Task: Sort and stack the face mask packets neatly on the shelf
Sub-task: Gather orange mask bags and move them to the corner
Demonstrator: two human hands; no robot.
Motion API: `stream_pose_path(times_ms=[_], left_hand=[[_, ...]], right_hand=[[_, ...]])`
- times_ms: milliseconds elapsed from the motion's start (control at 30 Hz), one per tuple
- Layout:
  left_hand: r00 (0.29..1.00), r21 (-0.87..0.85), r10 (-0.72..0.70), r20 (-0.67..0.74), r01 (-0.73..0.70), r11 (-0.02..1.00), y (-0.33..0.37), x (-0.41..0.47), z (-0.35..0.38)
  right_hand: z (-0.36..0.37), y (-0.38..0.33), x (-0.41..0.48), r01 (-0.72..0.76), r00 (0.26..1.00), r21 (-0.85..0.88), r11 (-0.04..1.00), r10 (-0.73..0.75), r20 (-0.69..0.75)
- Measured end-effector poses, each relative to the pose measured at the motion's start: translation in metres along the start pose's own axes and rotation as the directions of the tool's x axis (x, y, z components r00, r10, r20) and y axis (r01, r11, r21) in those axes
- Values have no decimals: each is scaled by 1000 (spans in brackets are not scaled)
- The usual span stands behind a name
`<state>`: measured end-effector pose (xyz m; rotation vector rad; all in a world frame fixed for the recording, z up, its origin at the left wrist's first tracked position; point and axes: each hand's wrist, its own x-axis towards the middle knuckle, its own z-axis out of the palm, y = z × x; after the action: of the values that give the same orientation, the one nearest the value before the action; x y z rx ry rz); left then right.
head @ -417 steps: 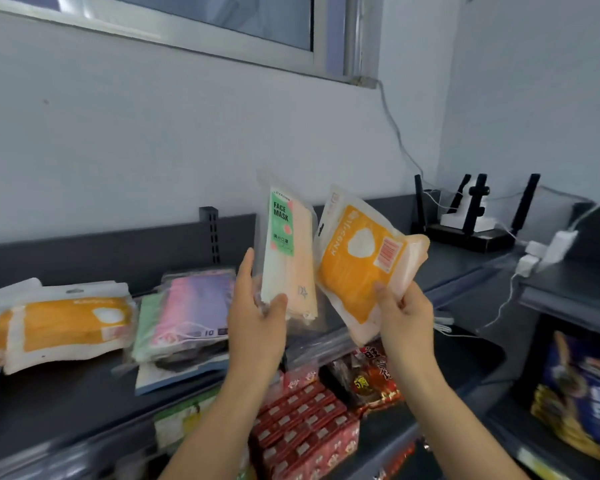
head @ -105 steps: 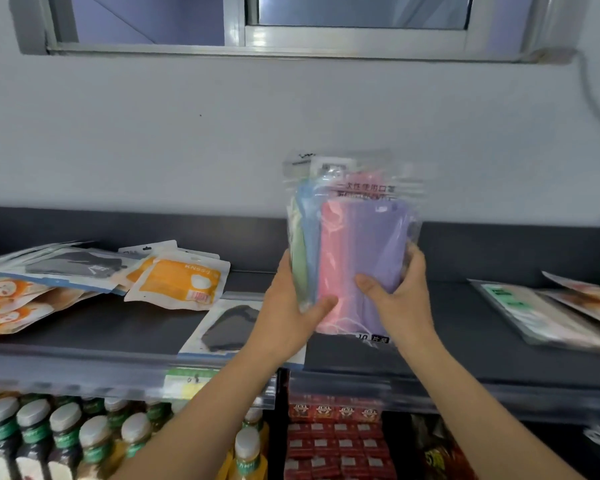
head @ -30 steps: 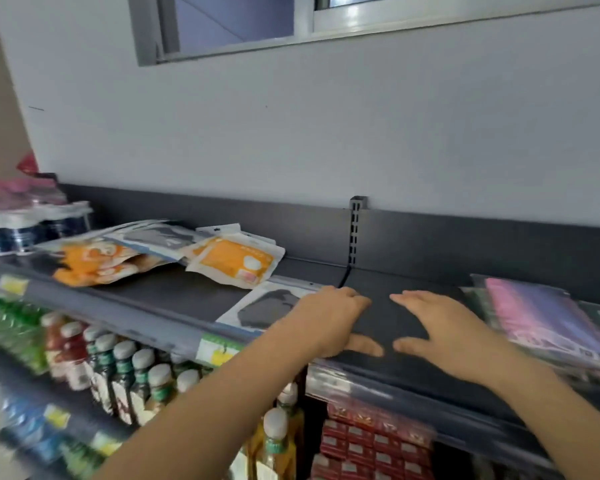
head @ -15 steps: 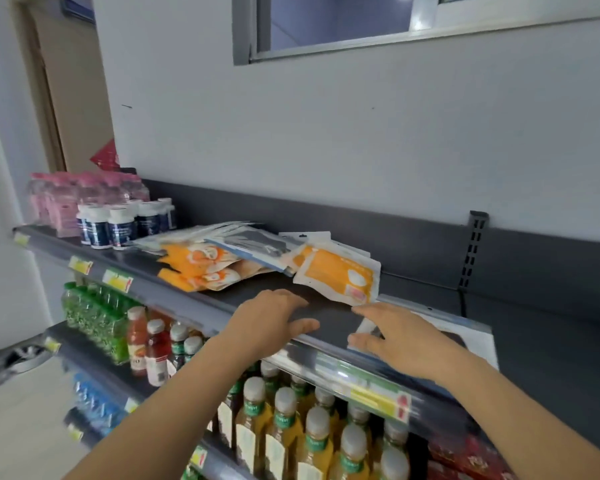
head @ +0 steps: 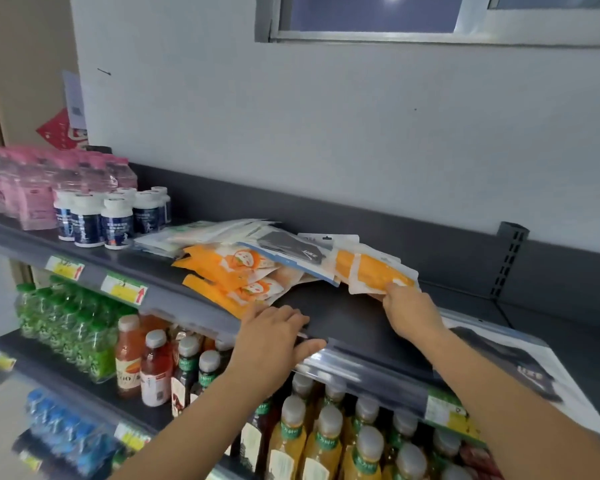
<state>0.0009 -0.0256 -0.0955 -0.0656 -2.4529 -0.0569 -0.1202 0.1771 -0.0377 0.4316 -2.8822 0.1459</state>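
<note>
A loose pile of face mask packets [head: 243, 258] lies on the dark grey top shelf [head: 343, 317]: orange ones in front, a packet with a black mask [head: 291, 251] on top, white ones behind. My right hand [head: 409, 311] pinches the near corner of an orange-and-white packet [head: 371, 271] at the pile's right end. My left hand [head: 274, 337] rests flat on the shelf's front edge, fingers spread, just touching the front orange packet. Another black-mask packet [head: 513, 358] lies flat on the shelf to the right, partly under my right forearm.
White-capped pill bottles [head: 111, 216] and pink-wrapped water bottles [head: 32, 181] stand at the shelf's left end. Drink bottles [head: 153, 368] fill the shelves below. A grey back panel runs behind the shelf, with an upright slotted bracket [head: 508, 258] at right.
My view has swung left along the shelf. Both empty hands moved left to the pile; my right hand has taken hold of the orange-and-white packet's corner.
</note>
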Motion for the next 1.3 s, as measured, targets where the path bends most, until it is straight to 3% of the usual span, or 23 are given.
stream_pose_path(times_ms=[100,267,333,467,567,733,900,967,1000,1033,1100,1167,1200,1300], left_hand=[[999,-31,-1,-53,0,1000,-2,1,4],[993,-53,6,-118,-12,998,-3,1,8],[990,-51,7,-142,-14,999,-4,1,8],[982,-48,0,-191,-9,999,-3,1,10],[979,-67,-9,-205,-5,998,-4,1,9],[979,-78,-26,-203,10,997,-3,1,6],[980,-76,-31,-197,16,997,-2,1,4],[979,-74,-27,-201,12,997,-1,1,5],[978,-68,-24,-206,10,998,-1,1,6],[977,-60,-22,-214,9,998,-1,1,7],[974,-56,-21,-224,8,998,-2,1,8],[975,-58,-24,-222,11,998,-2,0,9],[976,-56,-27,-216,15,998,-2,0,9],[978,-55,-33,-208,21,998,0,0,9]], right_hand=[[-10,7,3,-36,999,75,997,38,-27],[-23,11,-5,-78,986,422,903,133,-101],[-22,6,-6,-84,973,485,870,176,-148],[-12,-2,3,-86,994,388,918,106,-31],[2,-7,14,-91,988,118,989,75,132],[7,-15,17,-42,996,-133,990,30,-88],[-4,-14,16,-52,990,-74,996,42,-137],[-16,-15,12,-46,971,157,987,82,-226],[-22,-17,9,-36,958,344,938,130,-257],[-27,-19,3,-12,942,568,823,200,-269],[-35,-29,-17,54,922,919,390,333,-195],[-34,-36,-41,65,937,998,23,343,-69],[-31,-38,-52,44,946,996,-80,324,-15],[-24,-34,-73,-10,945,985,-172,321,65]])
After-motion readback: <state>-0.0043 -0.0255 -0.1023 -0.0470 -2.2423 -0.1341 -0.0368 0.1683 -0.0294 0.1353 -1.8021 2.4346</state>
